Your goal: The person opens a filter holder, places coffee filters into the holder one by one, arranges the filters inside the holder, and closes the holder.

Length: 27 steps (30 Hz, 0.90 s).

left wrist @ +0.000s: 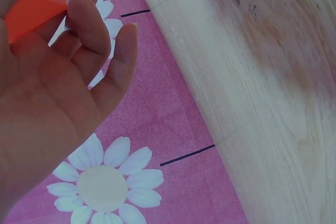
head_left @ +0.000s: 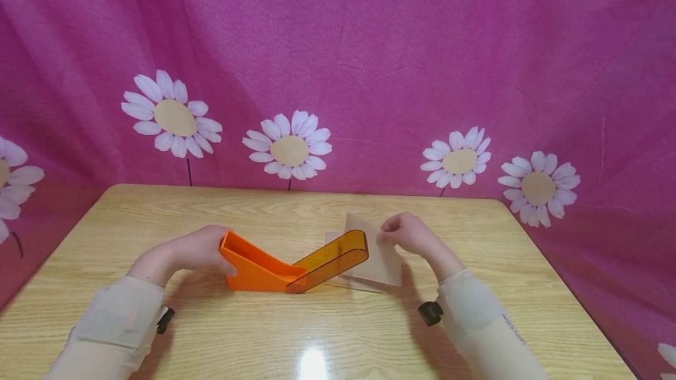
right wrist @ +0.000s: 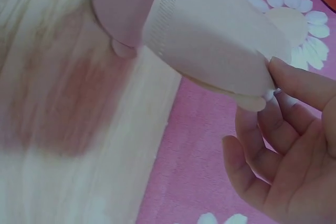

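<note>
My left hand grips the tall end of an orange coffee filter holder, thumb on its near side. The holder's see-through amber lid is swung open and slants up to the right. In the left wrist view, part of the orange wall shows above the curled fingers. Between thumb and fingers, my right hand pinches the edge of a pale paper coffee filter, tilted up just right of the lid. More filter paper lies behind and beneath it, partly hidden by the lid in the head view.
Everything is on a light wood-grain table. Along its back and sides hangs a magenta cloth printed with white daisies. Each forearm wears a pale wrap, and a small dark device sits by the right wrist.
</note>
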Each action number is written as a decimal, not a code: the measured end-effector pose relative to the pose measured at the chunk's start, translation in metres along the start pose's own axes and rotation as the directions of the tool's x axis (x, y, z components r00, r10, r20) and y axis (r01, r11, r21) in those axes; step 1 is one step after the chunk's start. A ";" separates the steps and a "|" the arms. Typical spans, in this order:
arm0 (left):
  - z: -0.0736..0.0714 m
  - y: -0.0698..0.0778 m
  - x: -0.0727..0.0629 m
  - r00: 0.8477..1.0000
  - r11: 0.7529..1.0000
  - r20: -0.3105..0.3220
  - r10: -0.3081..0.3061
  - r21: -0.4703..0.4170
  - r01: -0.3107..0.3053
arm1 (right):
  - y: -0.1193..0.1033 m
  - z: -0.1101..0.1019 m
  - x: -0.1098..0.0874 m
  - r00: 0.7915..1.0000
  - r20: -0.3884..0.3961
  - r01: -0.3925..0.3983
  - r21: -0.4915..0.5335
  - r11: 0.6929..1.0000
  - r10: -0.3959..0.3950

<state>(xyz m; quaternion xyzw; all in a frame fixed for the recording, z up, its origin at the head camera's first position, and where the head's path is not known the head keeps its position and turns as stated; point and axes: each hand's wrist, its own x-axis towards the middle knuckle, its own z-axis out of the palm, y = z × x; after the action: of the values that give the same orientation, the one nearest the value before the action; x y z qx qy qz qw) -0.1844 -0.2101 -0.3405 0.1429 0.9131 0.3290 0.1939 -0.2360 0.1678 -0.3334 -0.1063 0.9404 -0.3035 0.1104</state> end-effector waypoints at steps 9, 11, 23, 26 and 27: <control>0.001 -0.001 0.001 1.000 1.000 -0.001 0.017 -0.013 -0.017 | -0.008 -0.016 -0.007 0.994 -0.079 0.069 -0.037 0.997 -0.072; 0.001 -0.001 0.001 1.000 1.000 -0.001 0.019 -0.015 -0.019 | -0.010 -0.020 -0.009 0.992 -0.098 0.078 -0.051 0.996 -0.082; 0.000 -0.001 0.000 1.000 1.000 -0.002 0.019 -0.022 -0.019 | -0.028 -0.041 -0.025 0.975 -0.195 0.109 -0.007 0.994 -0.109; 0.000 -0.001 0.000 1.000 0.999 0.000 0.019 -0.026 -0.019 | -0.035 -0.044 -0.030 0.975 -0.198 0.108 0.008 0.994 -0.104; 0.000 -0.001 0.000 1.000 0.999 0.001 0.019 -0.028 -0.019 | -0.037 -0.045 -0.031 0.975 -0.199 0.106 0.012 0.994 -0.101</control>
<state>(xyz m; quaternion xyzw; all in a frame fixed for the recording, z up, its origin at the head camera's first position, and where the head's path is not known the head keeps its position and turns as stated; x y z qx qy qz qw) -0.1843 -0.2104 -0.3413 0.1492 0.9069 0.3435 0.1932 -0.2138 0.1710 -0.2716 -0.1232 0.9365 -0.3284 0.0016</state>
